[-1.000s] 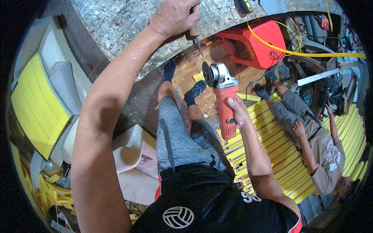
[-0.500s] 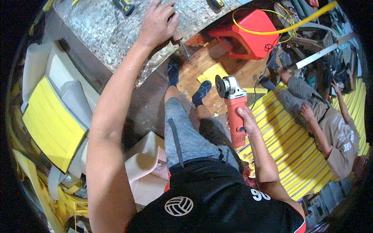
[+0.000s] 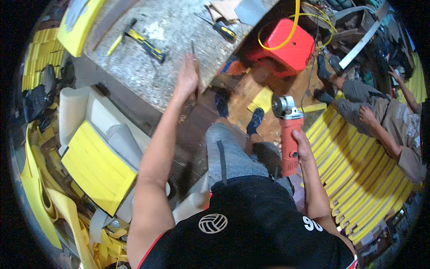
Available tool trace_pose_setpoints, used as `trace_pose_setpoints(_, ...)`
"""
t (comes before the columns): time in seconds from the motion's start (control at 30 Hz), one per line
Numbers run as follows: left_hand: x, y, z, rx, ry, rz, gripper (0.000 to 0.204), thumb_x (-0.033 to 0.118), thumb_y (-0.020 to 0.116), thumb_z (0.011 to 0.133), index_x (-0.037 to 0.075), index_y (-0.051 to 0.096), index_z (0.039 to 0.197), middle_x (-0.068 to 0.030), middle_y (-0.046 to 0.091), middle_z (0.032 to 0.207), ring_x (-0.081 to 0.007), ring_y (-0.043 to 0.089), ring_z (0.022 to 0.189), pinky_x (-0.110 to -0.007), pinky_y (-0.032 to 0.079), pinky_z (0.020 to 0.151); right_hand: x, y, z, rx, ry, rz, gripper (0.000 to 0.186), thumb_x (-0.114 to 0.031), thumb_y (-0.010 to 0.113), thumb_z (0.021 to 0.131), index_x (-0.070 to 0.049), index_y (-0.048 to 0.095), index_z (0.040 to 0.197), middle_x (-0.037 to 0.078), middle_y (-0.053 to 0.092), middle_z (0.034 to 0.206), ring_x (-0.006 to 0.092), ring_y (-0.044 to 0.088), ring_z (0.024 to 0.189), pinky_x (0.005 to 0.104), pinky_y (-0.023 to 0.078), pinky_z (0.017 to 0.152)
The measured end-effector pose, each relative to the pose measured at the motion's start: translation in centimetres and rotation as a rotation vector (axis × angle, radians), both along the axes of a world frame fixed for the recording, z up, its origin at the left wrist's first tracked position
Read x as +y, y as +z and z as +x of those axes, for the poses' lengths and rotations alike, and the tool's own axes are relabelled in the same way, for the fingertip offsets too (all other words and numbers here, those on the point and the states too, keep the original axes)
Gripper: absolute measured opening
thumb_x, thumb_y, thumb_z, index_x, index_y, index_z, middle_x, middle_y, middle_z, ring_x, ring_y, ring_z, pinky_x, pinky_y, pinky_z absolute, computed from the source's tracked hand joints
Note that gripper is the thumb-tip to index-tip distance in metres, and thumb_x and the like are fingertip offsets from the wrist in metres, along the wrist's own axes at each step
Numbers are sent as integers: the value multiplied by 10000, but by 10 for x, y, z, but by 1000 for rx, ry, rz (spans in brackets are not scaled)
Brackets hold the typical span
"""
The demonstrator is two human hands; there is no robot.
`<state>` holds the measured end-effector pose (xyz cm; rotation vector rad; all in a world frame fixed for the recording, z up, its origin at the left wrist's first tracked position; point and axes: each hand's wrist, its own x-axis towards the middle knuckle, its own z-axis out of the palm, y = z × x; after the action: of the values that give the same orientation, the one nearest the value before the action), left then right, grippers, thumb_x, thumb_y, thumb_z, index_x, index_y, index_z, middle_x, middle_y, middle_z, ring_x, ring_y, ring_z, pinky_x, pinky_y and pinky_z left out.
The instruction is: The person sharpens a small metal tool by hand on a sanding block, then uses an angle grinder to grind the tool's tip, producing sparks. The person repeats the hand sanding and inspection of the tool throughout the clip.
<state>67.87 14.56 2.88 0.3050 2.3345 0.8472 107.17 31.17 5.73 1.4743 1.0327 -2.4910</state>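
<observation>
My right hand (image 3: 301, 145) is wrapped round the red body of an angle grinder (image 3: 290, 145), held upright in front of my right side. Its silver head and dark disc (image 3: 278, 106) are uppermost. My left hand (image 3: 187, 80) is closed at the near right edge of the worn, speckled worktable (image 3: 134, 74). A thin metal rod (image 3: 192, 47) sticks out past its fingers, and a brown strip shows along the palm; I cannot make out the whole piece. Left of that hand lies a hammer (image 3: 145, 46) with a yellow and black handle, and beyond it a screwdriver (image 3: 216, 27).
A red plastic stool (image 3: 286, 47) stands right of the worktable, with a yellow hose (image 3: 295, 22) looped over it. Another person (image 3: 380, 121) sits at the right by stacked yellow strips (image 3: 358, 175). At left is a cream and yellow padded piece (image 3: 99, 166).
My left hand has gone from lying over the table's corner to closing on a thin piece, its rod now pointing away. The view has shifted, showing more tabletop. The grinder stays in my right hand.
</observation>
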Motion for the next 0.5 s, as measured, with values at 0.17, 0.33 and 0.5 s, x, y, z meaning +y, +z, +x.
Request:
trace_pose_setpoints(0.17, -9, 72, 23, -367, 43, 455, 352, 383, 425, 1060, 44, 494, 1129, -133, 571, 1003, -241, 597, 960, -385, 539, 739, 6, 23, -15, 57, -114, 33, 568, -523, 617, 900, -17, 567, 1155, 131, 679, 872, 234, 697, 680, 363, 595, 611)
trace_pose_setpoints(0.33, 71, 20, 82, -1132, 685, 888, 430, 485, 474, 1022, 60, 510, 1080, -106, 627, 951, -257, 652, 832, -399, 593, 655, 20, -12, -29, 325, -326, -202, 614, -616, 556, 920, -41, 582, 1135, 98, 688, 855, 228, 703, 692, 368, 602, 608)
trace_pose_setpoints(0.5, 122, -91, 152, -1466, 549, 1099, 597, 637, 489, 946, 52, 579, 1024, -103, 639, 810, -322, 659, 819, -409, 570, 795, 32, 25, -56, 305, -363, 70, 666, -683, 528, 899, -40, 601, 1057, 94, 688, 839, 213, 699, 685, 352, 593, 598)
